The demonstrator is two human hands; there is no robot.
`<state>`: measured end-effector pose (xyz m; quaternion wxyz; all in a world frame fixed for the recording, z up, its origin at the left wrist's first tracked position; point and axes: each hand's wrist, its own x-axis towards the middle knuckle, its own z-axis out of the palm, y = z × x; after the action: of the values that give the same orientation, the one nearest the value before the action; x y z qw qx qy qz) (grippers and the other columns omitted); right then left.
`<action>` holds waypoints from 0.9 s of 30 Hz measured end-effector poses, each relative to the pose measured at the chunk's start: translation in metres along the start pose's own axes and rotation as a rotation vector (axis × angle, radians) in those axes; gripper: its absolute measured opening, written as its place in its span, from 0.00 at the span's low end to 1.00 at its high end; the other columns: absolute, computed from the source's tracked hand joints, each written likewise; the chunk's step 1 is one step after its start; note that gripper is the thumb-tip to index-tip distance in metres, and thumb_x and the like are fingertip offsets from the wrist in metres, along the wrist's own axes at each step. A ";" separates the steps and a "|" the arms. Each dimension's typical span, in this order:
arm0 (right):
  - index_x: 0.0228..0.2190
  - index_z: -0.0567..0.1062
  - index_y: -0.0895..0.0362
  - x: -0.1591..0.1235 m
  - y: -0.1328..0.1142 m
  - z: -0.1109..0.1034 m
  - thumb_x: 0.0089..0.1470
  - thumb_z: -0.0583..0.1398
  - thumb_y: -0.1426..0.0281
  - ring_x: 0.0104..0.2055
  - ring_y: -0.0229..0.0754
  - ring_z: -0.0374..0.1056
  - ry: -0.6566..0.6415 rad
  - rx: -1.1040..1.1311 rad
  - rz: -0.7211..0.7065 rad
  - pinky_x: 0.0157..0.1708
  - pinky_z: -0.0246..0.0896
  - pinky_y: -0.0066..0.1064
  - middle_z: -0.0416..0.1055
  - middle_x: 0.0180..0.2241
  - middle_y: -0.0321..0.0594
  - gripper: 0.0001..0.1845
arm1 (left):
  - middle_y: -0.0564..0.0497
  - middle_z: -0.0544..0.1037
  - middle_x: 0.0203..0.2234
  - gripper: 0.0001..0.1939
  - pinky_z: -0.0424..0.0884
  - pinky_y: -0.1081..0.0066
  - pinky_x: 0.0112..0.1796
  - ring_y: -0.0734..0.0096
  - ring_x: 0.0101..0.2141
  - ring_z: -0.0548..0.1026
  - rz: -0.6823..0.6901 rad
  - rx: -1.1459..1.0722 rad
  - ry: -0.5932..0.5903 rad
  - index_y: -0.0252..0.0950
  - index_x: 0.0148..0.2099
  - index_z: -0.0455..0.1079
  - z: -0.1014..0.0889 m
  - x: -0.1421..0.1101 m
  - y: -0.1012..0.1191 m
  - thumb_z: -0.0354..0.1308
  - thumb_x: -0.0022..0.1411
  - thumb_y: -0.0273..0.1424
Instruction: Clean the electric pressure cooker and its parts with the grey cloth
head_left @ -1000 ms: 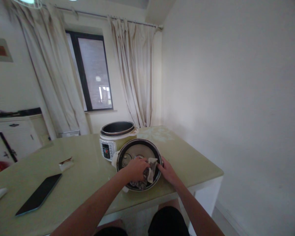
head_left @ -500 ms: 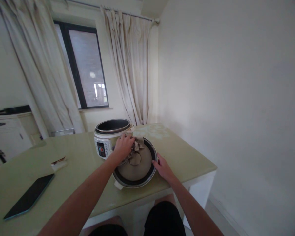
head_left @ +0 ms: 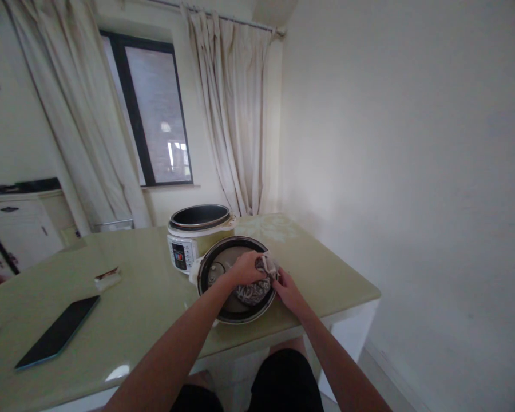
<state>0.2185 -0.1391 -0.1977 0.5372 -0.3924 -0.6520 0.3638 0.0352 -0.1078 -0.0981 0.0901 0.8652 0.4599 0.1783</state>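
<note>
The round lid (head_left: 229,257) of a pressure cooker lies tilted near the table's front edge, its inner side with the dark sealing ring facing me. My left hand (head_left: 246,269) is closed on a crumpled grey-and-white cloth (head_left: 255,289), pressed against the right part of the lid's inside. At the lid's right rim, my right hand (head_left: 286,290) grips the edge, fingers partly hidden beside the cloth. Just behind the lid stands the white pressure cooker (head_left: 183,254), uncovered, with its dark inner pot (head_left: 201,216) and a front control panel showing.
On the left of the pale green table (head_left: 141,315) lies a dark tablet (head_left: 58,332). Beyond it is a small white packet (head_left: 108,278). A plain wall (head_left: 390,171) rises to the right; curtains (head_left: 232,114) and a window stand behind.
My left hand has moved the cloth from the lid's upper left across to its right side. The lid's left part now shows. My right hand stays at the right rim.
</note>
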 end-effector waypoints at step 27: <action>0.70 0.61 0.48 -0.006 -0.003 -0.003 0.72 0.48 0.64 0.73 0.48 0.54 0.125 -0.593 -0.377 0.72 0.49 0.50 0.60 0.70 0.45 0.28 | 0.42 0.59 0.71 0.32 0.51 0.43 0.69 0.47 0.72 0.52 -0.087 0.078 0.550 0.46 0.72 0.59 -0.006 -0.127 -0.033 0.56 0.70 0.46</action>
<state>0.2219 -0.1460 -0.1972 0.4964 -0.4254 -0.7561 0.0284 -0.0579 -0.1947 -0.1324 -0.0641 0.7667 0.5102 0.3844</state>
